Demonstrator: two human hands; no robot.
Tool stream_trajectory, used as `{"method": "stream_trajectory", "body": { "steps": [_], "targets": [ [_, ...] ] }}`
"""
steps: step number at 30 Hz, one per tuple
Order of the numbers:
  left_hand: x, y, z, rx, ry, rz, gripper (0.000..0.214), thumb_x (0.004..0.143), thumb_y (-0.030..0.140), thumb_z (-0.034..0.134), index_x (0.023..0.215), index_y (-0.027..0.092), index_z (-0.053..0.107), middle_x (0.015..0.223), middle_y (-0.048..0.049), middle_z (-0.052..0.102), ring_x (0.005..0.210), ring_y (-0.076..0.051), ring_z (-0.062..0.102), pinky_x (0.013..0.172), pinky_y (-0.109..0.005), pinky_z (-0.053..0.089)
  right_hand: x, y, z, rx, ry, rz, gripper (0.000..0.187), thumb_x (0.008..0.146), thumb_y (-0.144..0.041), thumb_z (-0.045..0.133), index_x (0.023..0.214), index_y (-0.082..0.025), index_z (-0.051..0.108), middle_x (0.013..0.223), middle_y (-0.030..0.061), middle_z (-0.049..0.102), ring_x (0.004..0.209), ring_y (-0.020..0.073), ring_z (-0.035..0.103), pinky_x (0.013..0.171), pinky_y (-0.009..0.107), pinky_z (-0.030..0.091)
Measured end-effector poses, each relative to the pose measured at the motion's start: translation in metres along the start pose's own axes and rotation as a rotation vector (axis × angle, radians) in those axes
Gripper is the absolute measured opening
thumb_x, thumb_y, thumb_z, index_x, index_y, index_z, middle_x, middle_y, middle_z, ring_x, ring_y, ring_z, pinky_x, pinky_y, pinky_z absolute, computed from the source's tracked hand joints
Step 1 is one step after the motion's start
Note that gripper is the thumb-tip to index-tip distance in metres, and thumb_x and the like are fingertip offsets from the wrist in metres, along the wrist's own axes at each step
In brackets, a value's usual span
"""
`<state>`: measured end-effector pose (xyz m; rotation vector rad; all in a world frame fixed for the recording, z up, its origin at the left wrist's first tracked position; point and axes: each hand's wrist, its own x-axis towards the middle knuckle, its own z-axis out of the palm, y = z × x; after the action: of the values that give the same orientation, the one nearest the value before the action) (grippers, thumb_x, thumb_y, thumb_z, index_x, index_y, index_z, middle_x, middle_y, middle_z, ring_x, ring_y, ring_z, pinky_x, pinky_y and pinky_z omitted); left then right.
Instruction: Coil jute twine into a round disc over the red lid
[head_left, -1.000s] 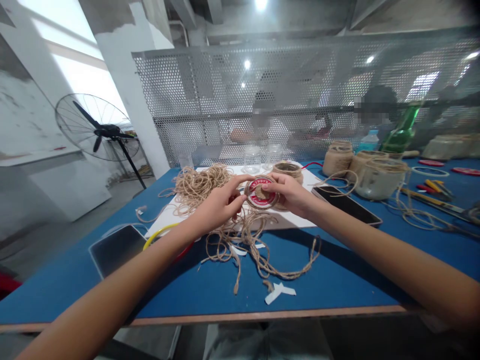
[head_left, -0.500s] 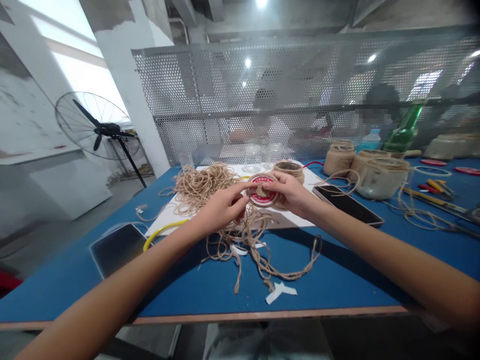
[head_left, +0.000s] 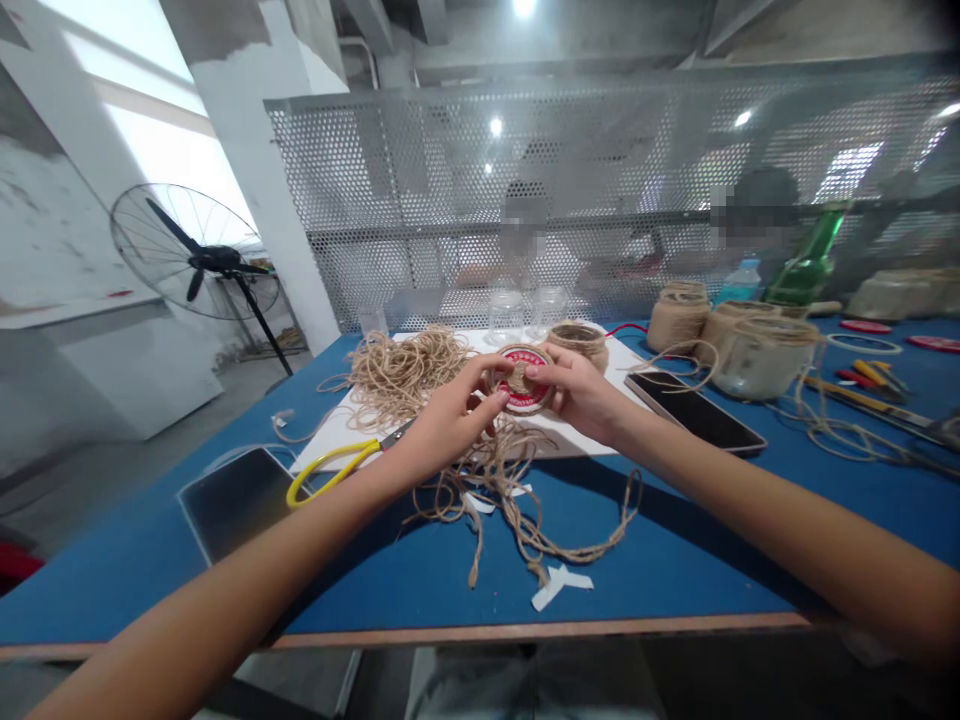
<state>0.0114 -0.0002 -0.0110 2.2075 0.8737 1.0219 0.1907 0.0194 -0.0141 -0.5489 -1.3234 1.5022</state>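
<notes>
My left hand (head_left: 450, 420) and my right hand (head_left: 576, 392) both grip a round red-and-white lid (head_left: 523, 379) held up over the blue table (head_left: 420, 570). A small coil of jute twine sits at the lid's middle, with more wound round its rim. My right thumb presses near that coil. Loose jute twine (head_left: 517, 500) trails down from the lid onto the table. Behind my left wrist lie yellow-handled scissors (head_left: 334, 468).
A tangled twine heap (head_left: 401, 368) rests on a white board (head_left: 330, 435). Twine-wrapped jars (head_left: 675, 315), clear glass jars (head_left: 504, 316), a green bottle (head_left: 810, 262), two dark tablets (head_left: 232, 495) (head_left: 694, 408) and hand tools (head_left: 870, 385) stand around. People sit behind a perforated metal screen (head_left: 600, 180).
My hands have turned the lid slightly and lifted it a little. My left arm shifted, so the yellow scissors show more fully.
</notes>
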Motion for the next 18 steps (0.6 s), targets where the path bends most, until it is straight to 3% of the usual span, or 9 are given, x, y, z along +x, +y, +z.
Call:
{"method": "stream_trajectory", "body": {
  "steps": [5,11,14,18],
  "targets": [
    [-0.002,0.006,-0.005,0.076,-0.028,0.033,0.026,0.085,0.021,0.041,0.111,0.021,0.047,0.082,-0.0009,0.055,0.058,-0.007,0.048,0.054,-0.019,0.043,-0.001,-0.003,-0.004,-0.105,-0.048,0.082,0.015,0.069,-0.024,0.064,0.073,-0.016,0.051,0.064,-0.0019,0.048,0.056,0.0078,0.047,0.052,0.022,0.04],
    [0.0,0.011,-0.011,0.119,-0.093,0.074,0.027,0.084,0.017,0.04,0.107,0.02,0.053,0.1,-0.0034,0.058,0.064,-0.007,0.051,0.058,-0.02,0.044,0.0,-0.005,-0.007,-0.2,-0.219,0.095,0.014,0.071,-0.023,0.063,0.077,-0.014,0.054,0.064,-0.0017,0.048,0.053,0.0058,0.043,0.047,0.019,0.033],
    [0.0,0.011,-0.012,0.107,-0.098,0.074,0.032,0.084,0.018,0.04,0.115,0.022,0.049,0.103,-0.0049,0.058,0.064,-0.007,0.053,0.058,-0.019,0.045,0.0,-0.006,-0.006,-0.218,-0.23,0.096,0.014,0.07,-0.021,0.064,0.077,-0.013,0.055,0.063,-0.0026,0.049,0.053,0.005,0.045,0.048,0.018,0.033],
    [0.0,0.009,-0.013,0.085,-0.071,0.006,0.043,0.085,0.026,0.042,0.127,0.022,0.035,0.082,-0.0027,0.059,0.053,-0.007,0.053,0.051,-0.019,0.045,0.0,-0.007,-0.005,-0.203,-0.161,0.112,0.014,0.07,-0.02,0.064,0.079,-0.013,0.055,0.066,-0.0014,0.054,0.056,0.0062,0.05,0.051,0.019,0.036]
  ]
}}
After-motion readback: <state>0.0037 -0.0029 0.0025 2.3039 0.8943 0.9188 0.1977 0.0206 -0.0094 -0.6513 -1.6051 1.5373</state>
